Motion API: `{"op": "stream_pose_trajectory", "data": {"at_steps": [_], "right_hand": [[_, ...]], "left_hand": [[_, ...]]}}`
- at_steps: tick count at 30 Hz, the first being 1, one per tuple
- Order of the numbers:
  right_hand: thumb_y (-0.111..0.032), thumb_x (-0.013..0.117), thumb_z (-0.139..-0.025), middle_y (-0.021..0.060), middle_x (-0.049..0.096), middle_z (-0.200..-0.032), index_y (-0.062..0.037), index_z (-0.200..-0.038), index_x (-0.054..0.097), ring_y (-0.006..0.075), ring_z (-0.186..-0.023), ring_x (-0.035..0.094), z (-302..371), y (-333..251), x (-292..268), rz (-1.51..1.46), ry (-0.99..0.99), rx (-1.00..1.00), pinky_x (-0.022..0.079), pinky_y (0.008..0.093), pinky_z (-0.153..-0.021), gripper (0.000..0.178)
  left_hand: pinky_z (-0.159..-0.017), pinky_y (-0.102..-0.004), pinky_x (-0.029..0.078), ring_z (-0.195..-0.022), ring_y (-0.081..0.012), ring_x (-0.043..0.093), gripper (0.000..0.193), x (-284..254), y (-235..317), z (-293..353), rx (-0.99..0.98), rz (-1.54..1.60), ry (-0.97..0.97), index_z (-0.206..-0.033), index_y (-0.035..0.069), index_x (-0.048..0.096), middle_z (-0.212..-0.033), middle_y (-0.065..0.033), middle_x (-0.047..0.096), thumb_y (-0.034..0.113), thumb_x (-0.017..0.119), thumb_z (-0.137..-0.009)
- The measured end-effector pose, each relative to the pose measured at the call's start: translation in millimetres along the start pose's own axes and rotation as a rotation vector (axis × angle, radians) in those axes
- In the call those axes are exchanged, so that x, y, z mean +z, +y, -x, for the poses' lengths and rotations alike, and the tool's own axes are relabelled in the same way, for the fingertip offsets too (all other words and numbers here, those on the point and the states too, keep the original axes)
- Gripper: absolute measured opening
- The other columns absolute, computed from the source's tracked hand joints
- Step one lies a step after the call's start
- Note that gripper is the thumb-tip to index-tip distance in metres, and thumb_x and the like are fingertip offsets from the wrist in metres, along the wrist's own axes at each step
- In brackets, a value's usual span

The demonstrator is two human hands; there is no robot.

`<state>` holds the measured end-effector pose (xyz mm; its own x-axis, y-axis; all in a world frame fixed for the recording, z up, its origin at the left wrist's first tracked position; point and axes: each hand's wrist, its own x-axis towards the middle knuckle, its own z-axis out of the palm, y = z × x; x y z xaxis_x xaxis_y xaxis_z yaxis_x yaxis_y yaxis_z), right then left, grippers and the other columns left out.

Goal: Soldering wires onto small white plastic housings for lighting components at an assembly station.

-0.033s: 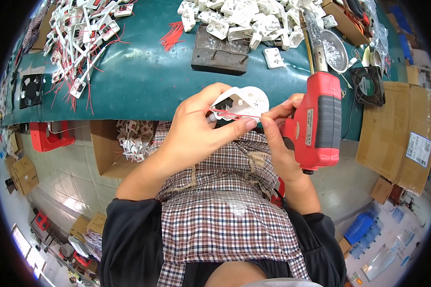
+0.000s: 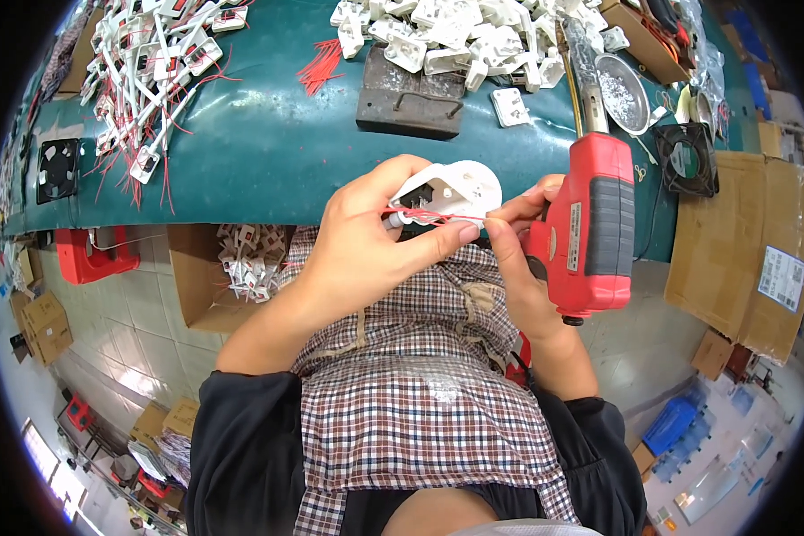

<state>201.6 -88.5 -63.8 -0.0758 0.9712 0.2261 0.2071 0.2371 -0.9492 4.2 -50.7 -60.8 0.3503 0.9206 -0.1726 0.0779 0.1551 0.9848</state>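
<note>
- Left hand (image 2: 366, 246) closed around a white plastic part (image 2: 451, 192) with red wires (image 2: 429, 217); held near the green table (image 2: 259, 152) edge
- Right hand (image 2: 518, 259) pinches the wires, gripping a red power screwdriver (image 2: 590, 223); dark metal block (image 2: 411, 94) beyond

Assembly workshop: green workbench (image 2: 241, 152), heaped white plastic parts (image 2: 447, 36), cardboard boxes (image 2: 741, 259).

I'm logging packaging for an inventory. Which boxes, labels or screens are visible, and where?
Flat brown cardboard box: right of the bench, leaning.
White label: rectangular, on that box's right part.
Open brown carton: under the bench edge, holding white parts.
Small brown boxes: floor, far left.
No screens seen.
</note>
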Motion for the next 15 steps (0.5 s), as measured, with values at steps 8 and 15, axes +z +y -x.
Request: {"op": "stream_pose_trajectory", "data": {"at_steps": [8,15], "right_hand": [[0.005,0.078,-0.082,0.0066,0.065,-0.095,0.0025,-0.116,0.058,0.0102,-0.074,0.062,4.2,9.3,7.9,0.150,0.120,0.038,0.050,0.0241,-0.066,0.039],[0.004,0.076,-0.084,0.0091,0.062,-0.104,0.0025,-0.120,0.058,0.0127,-0.085,0.065,10.6,11.7,6.7,0.144,0.113,0.147,0.053,0.0257,-0.074,0.040]], "left_hand": [[-0.066,-0.0198,0.047,-0.084,-0.0031,0.060,0.025,8.4,-12.5,3.1,0.144,-0.037,0.111,-0.101,0.003,0.064,-0.095,-0.0020,0.067,-0.002,0.081,-0.083],[-0.064,-0.0199,0.050,-0.079,-0.0076,0.067,0.033,21.9,-14.6,5.8,0.282,-0.060,0.296,-0.105,0.003,0.062,-0.095,-0.0057,0.071,-0.003,0.082,-0.079]]}}
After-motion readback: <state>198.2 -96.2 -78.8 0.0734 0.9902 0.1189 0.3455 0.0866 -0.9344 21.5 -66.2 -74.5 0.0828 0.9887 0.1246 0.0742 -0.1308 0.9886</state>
